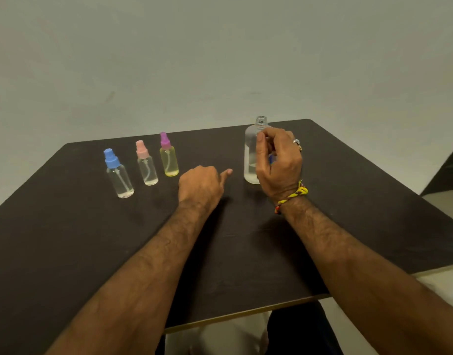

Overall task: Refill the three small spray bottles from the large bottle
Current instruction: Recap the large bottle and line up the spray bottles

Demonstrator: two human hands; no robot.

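Three small spray bottles stand in a row at the table's left: one with a blue sprayer [119, 175], one with a pink sprayer [147, 165], and a yellow-tinted one with a purple sprayer [168, 157]. Each holds only a little liquid at the bottom. The large clear bottle [249, 152] stands upright at the right with its threaded neck uncovered. My right hand [279, 162] is curled just in front of it, and a small blue cap [271, 158] shows inside the fingers. My left hand [201, 187] rests on the table between the yellow bottle and the large one, loosely fisted with the index finger stretched out.
The dark table [79, 239] has its front edge close to my body and its far edge just behind the bottles. A plain wall rises behind it. Pale floor shows at the right and below the front edge.
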